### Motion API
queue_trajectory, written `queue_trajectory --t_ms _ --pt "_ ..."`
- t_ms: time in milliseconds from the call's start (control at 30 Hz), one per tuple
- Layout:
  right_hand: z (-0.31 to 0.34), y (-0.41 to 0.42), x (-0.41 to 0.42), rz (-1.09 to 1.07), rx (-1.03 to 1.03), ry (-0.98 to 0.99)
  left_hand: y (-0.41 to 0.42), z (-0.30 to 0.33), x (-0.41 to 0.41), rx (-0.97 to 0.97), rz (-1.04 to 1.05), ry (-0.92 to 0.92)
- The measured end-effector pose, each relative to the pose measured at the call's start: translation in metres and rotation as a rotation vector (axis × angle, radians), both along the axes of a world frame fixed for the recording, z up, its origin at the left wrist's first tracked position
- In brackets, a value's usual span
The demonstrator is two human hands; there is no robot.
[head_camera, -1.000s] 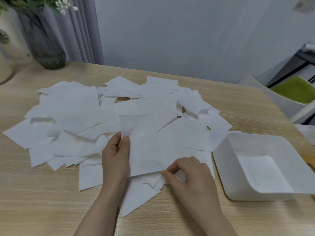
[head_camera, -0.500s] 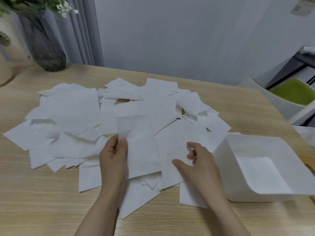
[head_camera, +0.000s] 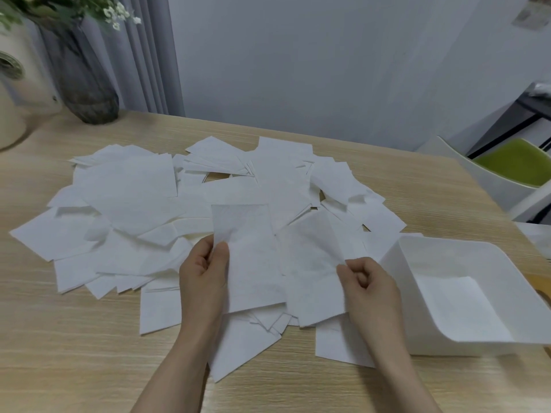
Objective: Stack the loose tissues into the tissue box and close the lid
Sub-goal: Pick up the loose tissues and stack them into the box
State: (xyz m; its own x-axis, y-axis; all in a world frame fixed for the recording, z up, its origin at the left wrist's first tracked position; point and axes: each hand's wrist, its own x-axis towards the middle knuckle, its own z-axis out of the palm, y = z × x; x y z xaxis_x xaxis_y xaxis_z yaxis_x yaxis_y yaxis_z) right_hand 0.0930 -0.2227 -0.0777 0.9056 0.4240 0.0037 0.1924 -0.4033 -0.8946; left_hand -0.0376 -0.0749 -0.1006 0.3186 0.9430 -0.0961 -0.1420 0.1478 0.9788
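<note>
My left hand (head_camera: 205,272) pinches one white tissue (head_camera: 249,257) by its left edge, thumb on top and fingers curled behind the sheet, which stands lifted above the pile. My right hand (head_camera: 368,286) pinches a second tissue (head_camera: 313,263) at its right edge between thumb and curled fingers; the two sheets lie side by side, their inner edges touching or overlapping slightly, I cannot tell which. Beneath them the loose tissues (head_camera: 125,204) spread in an untidy heap across the middle of the wooden table (head_camera: 74,353), reaching toward its left edge and far side. The white tissue box (head_camera: 465,296) sits open near the table's right edge, just beside my right hand, with a flat white sheet at its bottom. A dark glass vase (head_camera: 86,81) holding flowers stands at the far left corner.
</note>
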Motion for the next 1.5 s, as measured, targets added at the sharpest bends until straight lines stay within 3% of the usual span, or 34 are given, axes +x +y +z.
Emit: queue_trajectory --t_ms 200,433,667,967,1500 --pt "0.007 -0.004 -0.012 -0.182 0.215 0.038 -0.003 0.003 0.000 0.005 -0.076 -0.015" --pt "0.021 0.008 -0.022 -0.086 0.406 0.301 -0.003 0.002 -0.001 -0.007 -0.180 0.007" --pt "0.013 0.034 -0.046 0.100 0.290 0.428 -0.001 0.001 0.000 -0.032 -0.198 0.011" --pt "0.009 0.044 -0.053 0.080 0.212 0.389 -0.001 0.002 0.001 -0.084 -0.145 -0.068" --pt "0.010 0.044 -0.058 0.117 0.219 0.354 -0.002 -0.001 0.001 -0.042 -0.183 -0.046"
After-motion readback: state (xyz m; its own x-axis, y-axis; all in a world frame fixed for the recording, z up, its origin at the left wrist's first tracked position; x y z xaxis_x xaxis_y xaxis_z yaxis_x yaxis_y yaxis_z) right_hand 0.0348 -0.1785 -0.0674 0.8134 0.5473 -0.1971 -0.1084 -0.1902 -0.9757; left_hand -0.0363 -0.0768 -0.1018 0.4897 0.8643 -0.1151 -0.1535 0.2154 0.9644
